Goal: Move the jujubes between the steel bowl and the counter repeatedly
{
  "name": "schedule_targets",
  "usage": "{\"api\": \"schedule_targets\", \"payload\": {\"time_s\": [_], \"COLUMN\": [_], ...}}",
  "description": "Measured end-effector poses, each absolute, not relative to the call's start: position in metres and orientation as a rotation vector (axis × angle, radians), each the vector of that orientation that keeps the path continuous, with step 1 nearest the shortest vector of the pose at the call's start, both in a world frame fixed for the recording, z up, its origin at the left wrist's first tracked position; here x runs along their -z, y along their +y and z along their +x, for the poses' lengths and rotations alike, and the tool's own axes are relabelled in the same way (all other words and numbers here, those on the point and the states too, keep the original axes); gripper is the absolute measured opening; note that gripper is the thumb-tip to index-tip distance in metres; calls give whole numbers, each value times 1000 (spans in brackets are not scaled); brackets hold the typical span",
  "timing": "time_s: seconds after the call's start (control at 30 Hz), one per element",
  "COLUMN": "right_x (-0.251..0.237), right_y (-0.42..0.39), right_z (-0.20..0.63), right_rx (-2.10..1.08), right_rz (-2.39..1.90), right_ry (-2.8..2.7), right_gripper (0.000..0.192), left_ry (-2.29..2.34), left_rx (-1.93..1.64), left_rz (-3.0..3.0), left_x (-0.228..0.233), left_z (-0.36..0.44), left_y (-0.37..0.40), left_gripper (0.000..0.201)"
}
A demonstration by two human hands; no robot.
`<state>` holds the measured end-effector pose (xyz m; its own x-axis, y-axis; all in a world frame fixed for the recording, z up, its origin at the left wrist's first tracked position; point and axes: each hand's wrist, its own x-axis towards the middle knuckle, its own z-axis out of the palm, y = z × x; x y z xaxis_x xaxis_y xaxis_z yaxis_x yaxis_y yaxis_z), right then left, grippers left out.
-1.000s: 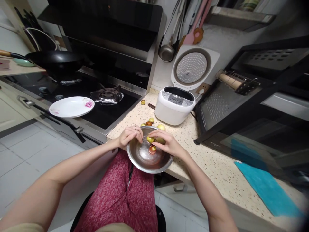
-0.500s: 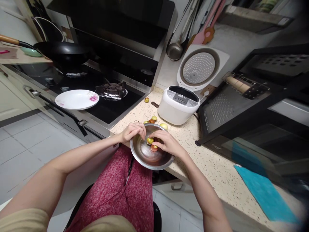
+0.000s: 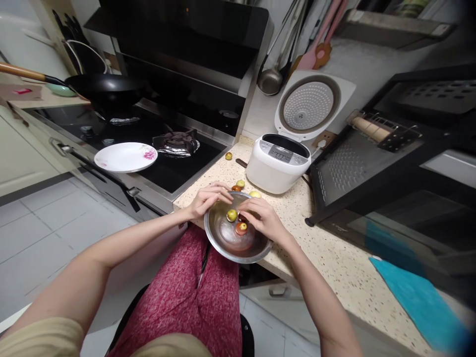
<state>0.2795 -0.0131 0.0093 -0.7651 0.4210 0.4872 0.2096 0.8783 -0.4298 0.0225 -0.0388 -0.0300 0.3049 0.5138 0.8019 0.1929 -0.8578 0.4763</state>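
Observation:
A steel bowl [image 3: 226, 242] sits at the counter's front edge, partly overhanging my lap. My left hand [image 3: 207, 199] grips its far-left rim. My right hand [image 3: 264, 219] reaches in from the right, with its fingertips pinched on a small dark fruit that is mostly hidden under them. A green fruit [image 3: 232, 215] and a reddish fruit [image 3: 241, 228] lie loose in the bowl. More small fruits [image 3: 255, 194] lie on the speckled counter [image 3: 327, 253] just behind the bowl. One fruit [image 3: 228, 155] lies alone nearer the stove.
A white rice cooker [image 3: 278, 163] with its lid up stands behind the bowl. A black rack [image 3: 345, 168] is to the right and a teal cloth [image 3: 412, 297] is at the front right. On the stove [image 3: 167, 168] to the left are a white plate [image 3: 125, 157] and a black wok [image 3: 107, 87].
My right hand has lowered its fingers slightly deeper into the bowl. The loose fruits have shifted a little. My left hand stays on the rim, and the view has drifted.

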Motion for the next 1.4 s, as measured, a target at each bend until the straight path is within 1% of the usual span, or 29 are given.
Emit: {"api": "schedule_targets", "payload": {"time_s": [0.13,0.23,0.3,0.47,0.57,0.67,0.77,0.9,1.03,1.27,1.33,1.4], "right_x": [-11,-7,-2,11,11,7,5,6,8,10,9,8], "right_y": [-13,-6,1,16,16,12,9,8,9,11,12,12], "right_z": [286,295,301,306,304,304,306,308,310,311,311,312], "right_rx": [-485,-496,-492,-451,-398,-355,-361,-409,-414,-362,-336,-310], "right_rz": [-522,-584,-623,-690,-643,-566,-494,-421,-411,-364,-371,-381], "right_ry": [-2265,-2190,-2135,-2014,-2018,-2088,-2142,-2173,-2192,-2185,-2190,-2195], "right_gripper": [16,15,15,15,14,14,16,20,23,21,21,21], "left_ry": [903,1143,1277,1421,1466,1620,1700,1729,1747,1701,1670,1592], "left_rx": [-1660,-1644,-1612,-1517,-1418,-1279,-1175,-1124,-1095,-1145,-1195,-1318], "left_rz": [2216,2140,2099,2150,2335,2372,2358,2298,2283,2298,2300,2292], "left_x": [31,34,39,49,50,50,52,56,57,55,53,49], "left_z": [19,14,10,2,2,3,1,-4,-7,-6,-4,-1], "left_y": [-32,-17,-3,48,83,121,157,190,198,184,179,172], "left_gripper": [45,36,34,40,53,62,60,46,37,25,25,26]}}
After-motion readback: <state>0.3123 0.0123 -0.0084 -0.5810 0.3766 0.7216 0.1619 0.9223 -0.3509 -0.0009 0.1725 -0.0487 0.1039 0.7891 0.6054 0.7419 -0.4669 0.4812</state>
